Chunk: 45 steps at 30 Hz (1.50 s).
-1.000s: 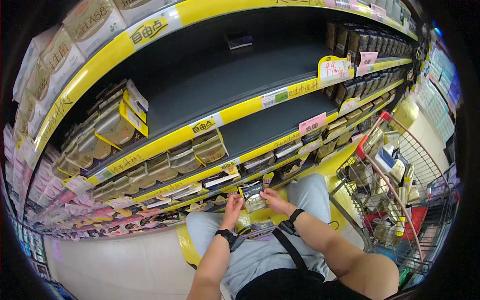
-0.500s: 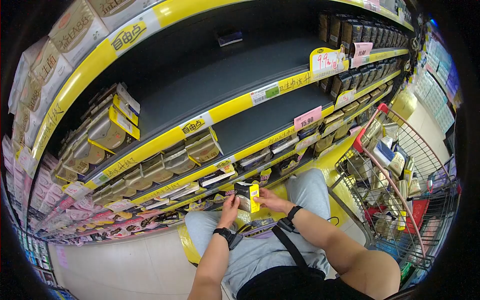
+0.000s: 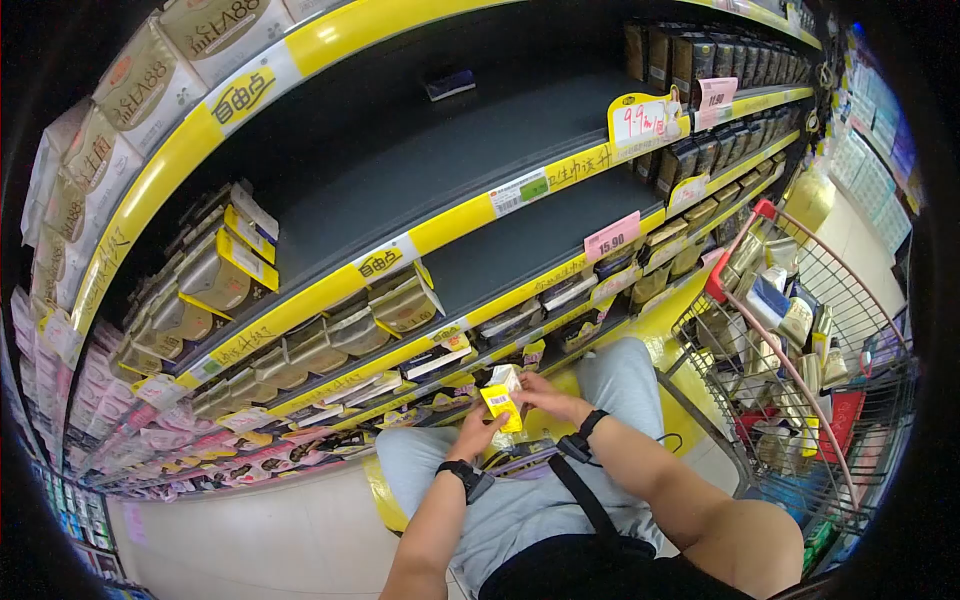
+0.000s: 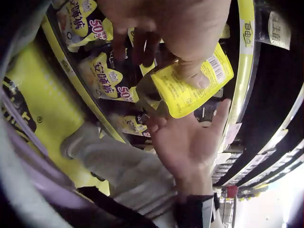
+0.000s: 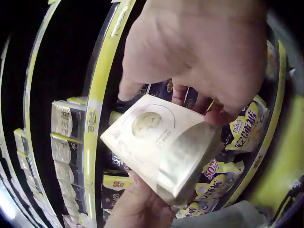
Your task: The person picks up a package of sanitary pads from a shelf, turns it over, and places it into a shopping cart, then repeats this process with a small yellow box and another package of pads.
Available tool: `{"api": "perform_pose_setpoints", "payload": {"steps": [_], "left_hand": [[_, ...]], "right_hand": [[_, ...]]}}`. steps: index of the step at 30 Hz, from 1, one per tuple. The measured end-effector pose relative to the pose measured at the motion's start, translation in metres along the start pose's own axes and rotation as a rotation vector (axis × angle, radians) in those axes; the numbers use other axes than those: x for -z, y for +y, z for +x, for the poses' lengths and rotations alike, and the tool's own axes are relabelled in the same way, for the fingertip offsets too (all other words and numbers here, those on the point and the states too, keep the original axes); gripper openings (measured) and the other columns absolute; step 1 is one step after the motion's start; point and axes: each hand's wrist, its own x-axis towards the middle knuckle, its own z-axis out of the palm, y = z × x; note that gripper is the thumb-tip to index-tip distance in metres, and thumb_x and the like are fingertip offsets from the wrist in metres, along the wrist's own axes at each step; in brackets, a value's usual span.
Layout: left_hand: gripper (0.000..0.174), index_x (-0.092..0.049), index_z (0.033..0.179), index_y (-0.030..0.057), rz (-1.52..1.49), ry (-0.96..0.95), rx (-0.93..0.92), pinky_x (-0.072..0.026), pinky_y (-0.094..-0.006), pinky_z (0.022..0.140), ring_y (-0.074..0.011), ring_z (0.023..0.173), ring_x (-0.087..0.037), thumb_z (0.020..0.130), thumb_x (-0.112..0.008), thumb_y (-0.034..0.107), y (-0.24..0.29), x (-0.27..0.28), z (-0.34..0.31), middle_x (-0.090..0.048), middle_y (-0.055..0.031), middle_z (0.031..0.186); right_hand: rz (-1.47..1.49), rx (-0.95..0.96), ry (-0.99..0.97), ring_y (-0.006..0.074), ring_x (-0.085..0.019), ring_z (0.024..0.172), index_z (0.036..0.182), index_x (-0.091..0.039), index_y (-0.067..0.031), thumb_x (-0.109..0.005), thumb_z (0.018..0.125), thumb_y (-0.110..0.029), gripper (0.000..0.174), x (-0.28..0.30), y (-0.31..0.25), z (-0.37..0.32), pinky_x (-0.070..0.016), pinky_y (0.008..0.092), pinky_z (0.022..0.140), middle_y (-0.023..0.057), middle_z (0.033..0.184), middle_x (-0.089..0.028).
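Observation:
In the head view a small packet of sanitary pads [image 3: 503, 403] is held above the lap, its bright yellow side turned up. My left hand [image 3: 480, 434] grips it, and the left wrist view shows the thumb [image 4: 194, 78] pressed on the yellow barcoded panel. The right wrist view shows the packet's pale front [image 5: 154, 137] with a round printed emblem. My right hand [image 3: 548, 398] is at its far edge, thumb held away and palm visible in the left wrist view. The right fingertips [image 5: 216, 116] touch one corner; some fingers are partly hidden behind the packet.
Yellow-edged shelves [image 3: 430, 245] rise in front, with gold packets [image 3: 350, 332] at left and dark boxes [image 3: 700, 62] at upper right. A wire shopping cart [image 3: 800, 370] loaded with packets stands at right. Pale floor tiles [image 3: 250, 530] lie at left.
The packet has been turned in the hands, from its dark and gold face to its yellow side. My left hand has shifted its hold; the right hand's thumb has come off the packet.

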Motion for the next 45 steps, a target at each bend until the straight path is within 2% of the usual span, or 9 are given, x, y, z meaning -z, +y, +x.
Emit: {"api": "perform_pose_setpoints", "payload": {"steps": [6,12,17,21,26,30,33,39,45], "left_hand": [[0.029,-0.057,0.122,-0.0008,-0.346,0.012,0.079,-0.0478,-0.0320,0.088,-0.0171,0.100,-0.061,0.095,-0.058,0.008,-0.005,-0.002,-0.005,-0.065,-0.0102,0.111],[0.046,-0.037,0.139,0.0047,-0.395,0.123,0.139,-0.0475,-0.0302,0.085,-0.0158,0.097,-0.059,0.097,-0.055,0.008,0.001,-0.001,-0.006,-0.063,-0.0112,0.112],[0.040,-0.039,0.132,0.0042,-0.369,0.171,0.098,-0.0490,-0.0306,0.081,-0.0158,0.092,-0.059,0.097,-0.056,0.009,0.005,0.005,-0.003,-0.061,-0.0098,0.105],[0.033,-0.043,0.125,0.0039,-0.079,0.114,-0.040,-0.0506,-0.0302,0.078,-0.0154,0.091,-0.059,0.095,-0.057,0.010,-0.005,0.004,-0.003,-0.060,-0.0087,0.103],[0.049,-0.039,0.137,0.0039,-0.572,-0.094,0.239,-0.0510,-0.0300,0.079,-0.0174,0.098,-0.060,0.094,-0.060,0.013,-0.019,0.002,0.002,-0.059,-0.0100,0.116],[0.064,-0.033,0.144,0.0027,-0.669,-0.121,0.292,-0.0505,-0.0315,0.086,-0.0194,0.106,-0.058,0.092,-0.064,0.025,-0.002,0.004,0.001,-0.058,-0.0117,0.122],[0.071,-0.037,0.141,0.0006,-0.386,-0.124,0.106,-0.0489,-0.0355,0.091,-0.0223,0.111,-0.057,0.088,-0.069,0.035,0.017,0.002,-0.005,-0.058,-0.0141,0.124],[0.068,-0.043,0.136,0.0011,-0.005,-0.247,0.247,-0.0421,-0.0360,0.100,-0.0271,0.116,-0.055,0.085,-0.074,0.032,0.045,0.013,-0.010,-0.054,-0.0161,0.133],[0.050,-0.043,0.133,0.0005,-0.451,-0.203,0.178,-0.0427,-0.0356,0.098,-0.0233,0.115,-0.054,0.091,-0.066,0.015,0.001,-0.001,-0.007,-0.056,-0.0141,0.129]], "right_hand": [[0.093,-0.048,0.057,0.0109,-0.053,0.099,0.120,-0.054,-0.0098,-0.057,0.097,-0.032,0.032,0.017,0.029,0.017,-0.0427,0.0265,0.081,0.0000,0.107,-0.061],[0.278,0.002,0.125,0.0077,-0.054,0.088,0.099,-0.055,-0.0151,-0.051,0.101,-0.029,0.015,0.009,0.031,0.021,-0.0453,0.0279,0.077,-0.0046,0.094,-0.058],[0.297,-0.067,0.091,0.0102,-0.055,0.087,0.095,-0.053,-0.0135,-0.051,0.101,-0.022,0.010,0.013,0.034,0.020,-0.0467,0.0285,0.077,-0.0027,0.095,-0.058],[0.259,0.004,0.196,0.0136,-0.057,0.098,0.112,-0.052,-0.0076,-0.064,0.094,-0.025,0.027,0.024,0.069,0.037,-0.0480,0.0309,0.083,0.0039,0.105,-0.060],[0.318,-0.079,0.029,0.0203,-0.055,0.116,0.136,-0.041,-0.0001,-0.071,0.088,-0.030,0.064,0.005,0.036,0.015,-0.0461,0.0326,0.095,0.0135,0.124,-0.058],[-0.067,-0.083,0.134,0.0224,-0.053,0.116,0.140,-0.037,0.0013,-0.075,0.084,-0.032,0.075,0.012,0.065,0.027,-0.0446,0.0334,0.096,0.0144,0.127,-0.054],[-0.126,-0.065,0.099,0.0224,-0.052,0.116,0.141,-0.036,-0.0004,-0.073,0.085,-0.033,0.075,0.021,0.102,0.042,-0.0437,0.0335,0.097,0.0137,0.127,-0.054],[-0.193,-0.072,-0.052,0.0255,-0.048,0.123,0.141,-0.040,0.0002,-0.067,0.084,-0.049,0.080,0.005,0.057,0.016,-0.0396,0.0370,0.101,0.0165,0.134,-0.051],[0.062,-0.221,0.094,0.0155,-0.054,0.099,0.121,-0.060,-0.0071,-0.057,0.092,-0.045,0.048,0.016,0.016,0.011,-0.0425,0.0306,0.081,0.0026,0.109,-0.063]]}}
